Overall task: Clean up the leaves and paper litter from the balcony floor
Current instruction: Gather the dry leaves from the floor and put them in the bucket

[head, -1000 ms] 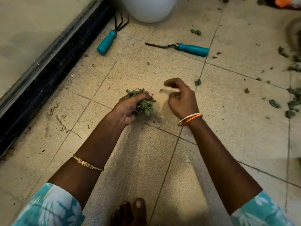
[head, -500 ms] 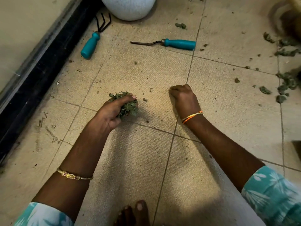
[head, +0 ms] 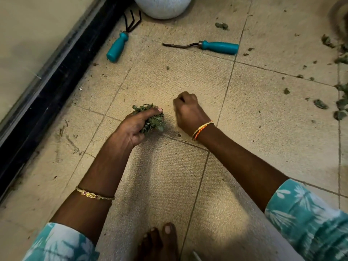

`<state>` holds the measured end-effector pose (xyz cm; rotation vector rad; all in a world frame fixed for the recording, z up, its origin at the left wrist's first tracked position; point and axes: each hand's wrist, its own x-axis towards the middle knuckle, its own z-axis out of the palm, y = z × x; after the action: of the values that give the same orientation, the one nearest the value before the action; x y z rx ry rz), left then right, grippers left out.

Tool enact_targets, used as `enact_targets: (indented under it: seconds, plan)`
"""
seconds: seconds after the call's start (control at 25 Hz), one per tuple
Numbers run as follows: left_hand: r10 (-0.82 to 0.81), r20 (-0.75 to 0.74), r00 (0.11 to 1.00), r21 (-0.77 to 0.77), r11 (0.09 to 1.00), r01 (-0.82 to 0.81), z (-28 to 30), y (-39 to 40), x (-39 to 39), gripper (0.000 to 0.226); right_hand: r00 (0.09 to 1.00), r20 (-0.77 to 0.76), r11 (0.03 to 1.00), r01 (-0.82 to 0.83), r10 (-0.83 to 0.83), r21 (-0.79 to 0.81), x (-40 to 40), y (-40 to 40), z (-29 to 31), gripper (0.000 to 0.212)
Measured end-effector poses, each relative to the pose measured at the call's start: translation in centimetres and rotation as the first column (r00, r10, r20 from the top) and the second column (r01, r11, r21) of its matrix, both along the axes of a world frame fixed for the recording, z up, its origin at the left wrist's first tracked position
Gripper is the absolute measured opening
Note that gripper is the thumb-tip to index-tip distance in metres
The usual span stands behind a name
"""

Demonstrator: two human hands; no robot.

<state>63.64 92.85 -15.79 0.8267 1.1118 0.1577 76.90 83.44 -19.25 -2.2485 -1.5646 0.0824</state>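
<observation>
My left hand [head: 135,127] grips a clump of green leaves [head: 150,119] just above the beige tiled floor [head: 263,129], thumb laid across the top. Close to its right, my right hand [head: 190,112] is curled into a fist; whatever its fingers hold is hidden. Loose leaves [head: 321,104] lie scattered on the tiles at the far right, a single leaf clump [head: 221,26] lies at the top, and small crumbs dot the floor between.
A teal-handled hand rake [head: 117,47] lies by the black door track [head: 47,87] on the left. A teal-handled weeder [head: 218,47] lies across the tiles ahead. A white pot [head: 162,6] stands at the top. My bare toes [head: 160,240] show at the bottom.
My right hand has drawn back from the floor toward the leaf clump and curled tighter into a fist. The left hand keeps its grip on the leaves.
</observation>
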Motion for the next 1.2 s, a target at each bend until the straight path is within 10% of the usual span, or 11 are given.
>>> enact_targets:
  seconds: [0.24, 0.56, 0.64, 0.72, 0.84, 1.2]
  plan:
    - [-0.003, -0.003, 1.0, 0.0, 1.0, 0.003, 0.1, 0.1, -0.1, 0.014, 0.98, 0.074, 0.976, -0.176, 0.186, -0.125, -0.9, -1.9, 1.6, 0.02]
    - [-0.045, 0.026, 0.999, -0.008, 0.999, 0.045, 0.2, 0.2, 0.2, 0.026, 0.972, -0.172, 0.953, 0.108, -0.161, -0.281, 0.5, 1.3, 3.8, 0.014]
    - [-0.057, 0.033, 0.998, -0.016, 0.998, 0.058, 0.3, 0.3, 0.2, 0.021, 0.721, -0.579, 0.925, 0.284, -0.38, -0.254, 2.6, 0.1, 4.9, 0.008]
    - [-0.071, 0.046, 0.996, -0.031, 0.997, 0.073, 0.5, 0.3, 0.4, 0.021, 0.242, -0.889, 0.869, 0.417, -0.388, -0.266, 4.1, -2.0, 7.0, 0.014]
    - [-0.16, 0.05, 0.986, -0.029, 0.986, 0.161, 0.6, -0.3, 1.6, 0.034, 0.078, -0.949, 0.875, 0.416, -0.307, -0.249, 4.4, -4.0, 8.2, 0.035]
    - [-0.338, 0.143, 0.93, 0.021, 0.941, 0.339, 0.8, -4.0, 8.0, 0.048, 0.584, -0.746, 0.887, 0.462, -0.319, -0.017, 3.3, -6.2, 6.8, 0.051]
